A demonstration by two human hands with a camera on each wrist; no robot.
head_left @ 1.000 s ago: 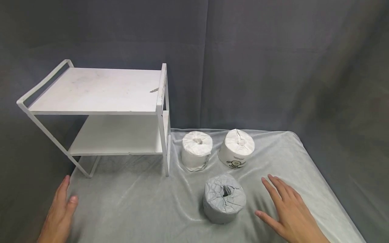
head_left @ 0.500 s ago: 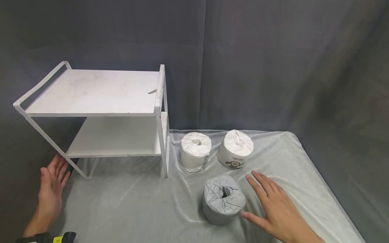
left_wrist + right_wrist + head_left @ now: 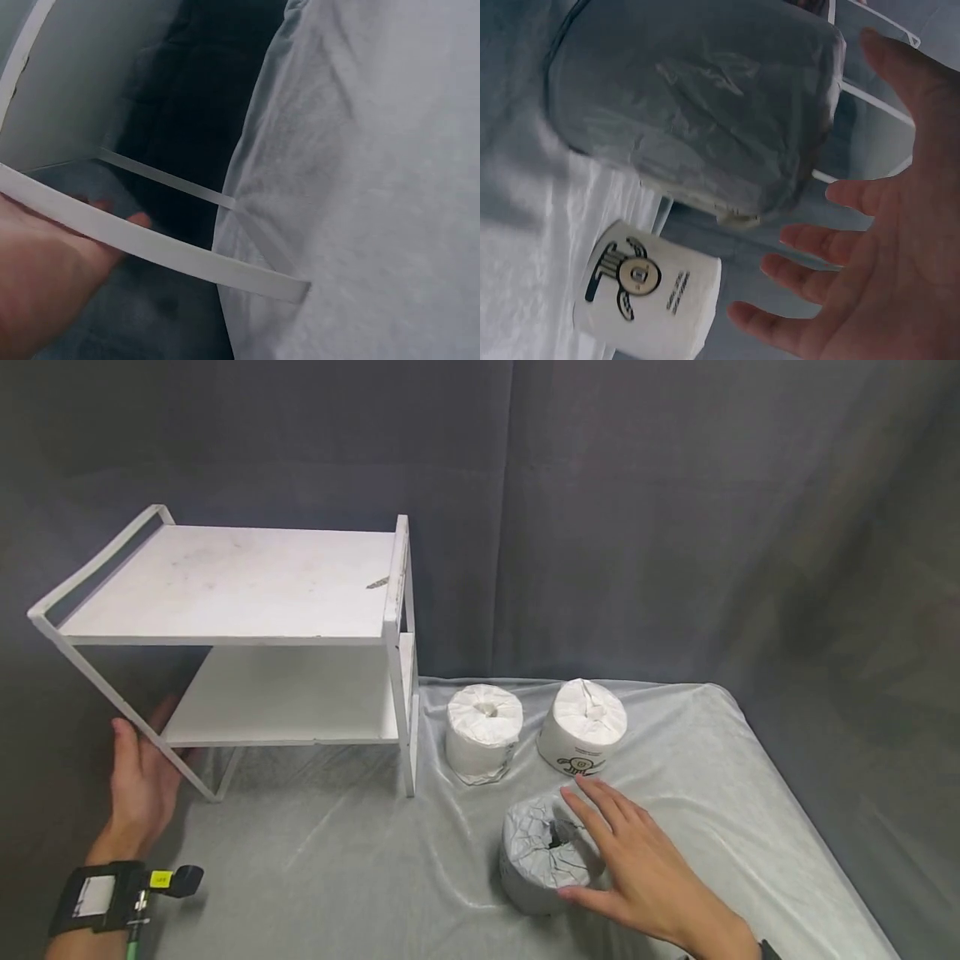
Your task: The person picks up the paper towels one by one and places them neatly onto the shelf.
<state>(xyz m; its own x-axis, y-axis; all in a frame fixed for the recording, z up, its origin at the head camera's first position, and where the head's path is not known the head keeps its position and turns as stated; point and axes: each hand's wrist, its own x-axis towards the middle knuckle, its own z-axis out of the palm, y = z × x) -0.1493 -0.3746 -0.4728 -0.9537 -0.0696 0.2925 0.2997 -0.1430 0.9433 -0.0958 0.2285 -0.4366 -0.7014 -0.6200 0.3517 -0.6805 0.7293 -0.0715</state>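
Dark grey curtain (image 3: 637,527) behind and to either side of the desk (image 3: 337,877), marked by a near-vertical seam (image 3: 505,527) at about mid-width and a blurred darker band toward the right. Pale grey cloth (image 3: 720,752), softly sheened and wrinkled, covers the desk; its far right corner is rounded. Lighting is diffuse, the cloth appearing palest toward its right edge.

Light falls from above, brightening the white shelf (image 3: 232,581) against a dim grey curtain (image 3: 645,527); wrist views run murky, bluish, the grey roll (image 3: 697,105) shadowed.
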